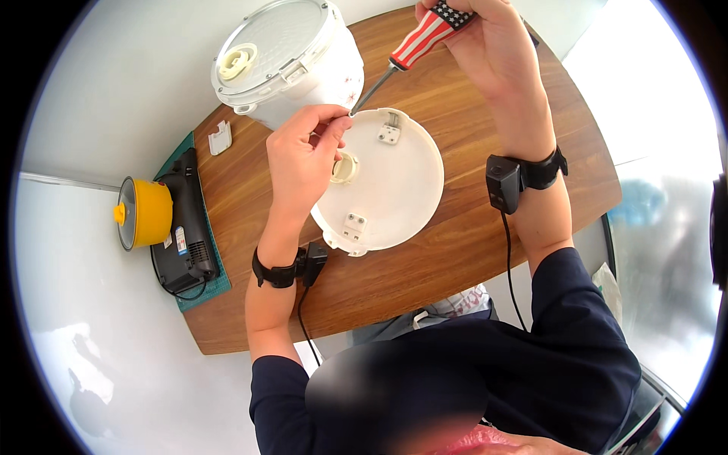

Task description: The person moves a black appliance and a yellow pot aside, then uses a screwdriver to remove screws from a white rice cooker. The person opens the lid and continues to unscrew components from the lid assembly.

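Observation:
A screwdriver point(422, 41) with a red-and-white striped, star-patterned handle is gripped in my right hand point(489, 57), at the far side of the table. Its metal shaft slants down to the left, ending at the fingertips of my left hand point(303, 155). Thumb and fingers of that hand are pinched together around the tip; whatever small thing they hold is hidden. Under them lies a round white lid point(406, 182), flat on the table, its far left rim beside my fingertips. The lid carries screwed-on hinge pieces and a cream round fitting point(345, 168).
A white bucket point(334, 72) with a clear lid stands at the far left. A small white plastic piece point(220, 139) lies on the wooden table point(470, 189). Left are a black device point(184, 227) on a green mat point(218, 280) and a yellow pot point(152, 214). Wrist-strap cables hang near both forearms.

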### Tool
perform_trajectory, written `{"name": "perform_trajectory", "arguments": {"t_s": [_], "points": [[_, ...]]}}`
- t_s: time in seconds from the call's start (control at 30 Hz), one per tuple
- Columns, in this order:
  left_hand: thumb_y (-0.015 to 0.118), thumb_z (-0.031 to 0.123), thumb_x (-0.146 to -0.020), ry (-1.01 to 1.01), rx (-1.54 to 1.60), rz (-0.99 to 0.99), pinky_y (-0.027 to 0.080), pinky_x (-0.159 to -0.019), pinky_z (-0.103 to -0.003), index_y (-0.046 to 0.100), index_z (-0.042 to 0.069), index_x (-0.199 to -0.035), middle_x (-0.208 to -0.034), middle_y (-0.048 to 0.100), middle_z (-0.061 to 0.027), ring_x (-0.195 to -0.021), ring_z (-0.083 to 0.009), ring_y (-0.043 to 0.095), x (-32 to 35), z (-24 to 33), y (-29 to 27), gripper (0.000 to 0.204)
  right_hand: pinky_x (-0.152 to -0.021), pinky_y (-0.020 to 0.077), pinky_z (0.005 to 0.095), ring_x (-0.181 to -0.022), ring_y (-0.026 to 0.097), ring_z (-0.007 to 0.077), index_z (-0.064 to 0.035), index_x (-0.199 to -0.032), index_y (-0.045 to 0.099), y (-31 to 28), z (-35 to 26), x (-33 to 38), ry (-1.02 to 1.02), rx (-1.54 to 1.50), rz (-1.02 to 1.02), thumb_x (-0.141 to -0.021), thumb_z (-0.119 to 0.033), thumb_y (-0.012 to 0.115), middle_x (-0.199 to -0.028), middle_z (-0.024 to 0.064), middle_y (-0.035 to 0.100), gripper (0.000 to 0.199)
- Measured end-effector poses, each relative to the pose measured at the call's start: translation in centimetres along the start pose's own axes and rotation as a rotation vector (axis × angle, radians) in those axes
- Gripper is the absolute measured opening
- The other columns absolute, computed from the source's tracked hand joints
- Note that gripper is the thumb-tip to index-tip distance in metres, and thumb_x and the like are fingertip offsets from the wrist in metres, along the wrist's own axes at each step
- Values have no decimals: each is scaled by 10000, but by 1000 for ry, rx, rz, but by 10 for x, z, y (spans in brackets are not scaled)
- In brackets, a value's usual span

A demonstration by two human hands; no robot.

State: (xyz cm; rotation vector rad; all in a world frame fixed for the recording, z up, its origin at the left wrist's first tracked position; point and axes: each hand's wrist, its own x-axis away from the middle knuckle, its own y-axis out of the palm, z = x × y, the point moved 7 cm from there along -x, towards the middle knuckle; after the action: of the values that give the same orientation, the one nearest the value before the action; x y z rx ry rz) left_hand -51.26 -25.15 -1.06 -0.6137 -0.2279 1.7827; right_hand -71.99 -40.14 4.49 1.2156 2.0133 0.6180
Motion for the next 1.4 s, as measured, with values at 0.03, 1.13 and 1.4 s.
{"name": "perform_trajectory", "arguments": {"t_s": [0.03, 1.13, 1.4], "points": [[699, 47, -977, -22, 24, -2, 538, -568, -227, 729, -10, -1095, -876, 735, -49, -685, -89, 648, 1, -2, 0, 135, -790, 531, 357, -852, 601, 228, -66, -873, 517, 1, 0, 1, 6, 7, 8, -889, 34, 519, -899, 67, 572, 101], [631, 204, -1045, -290, 768, -318, 476, -481, -253, 649, 13, -996, -780, 653, -31, -607, -108, 605, 23, 1, -5, 197, -650, 530, 340, -712, 664, 266, -71, -935, 789, 97, 49, 68, -288, 1218, -781, -842, -90, 774, -826, 75, 717, 97], [602, 200, -1059, -261, 598, -164, 477, -509, -230, 684, 6, -1121, -818, 663, -27, -653, -87, 613, 14, -4, -21, 219, -717, 542, 332, -742, 678, 210, -46, -978, 788, 46, 34, 32, -203, 1660, -513, -894, -106, 733, -843, 87, 739, 116]]}}
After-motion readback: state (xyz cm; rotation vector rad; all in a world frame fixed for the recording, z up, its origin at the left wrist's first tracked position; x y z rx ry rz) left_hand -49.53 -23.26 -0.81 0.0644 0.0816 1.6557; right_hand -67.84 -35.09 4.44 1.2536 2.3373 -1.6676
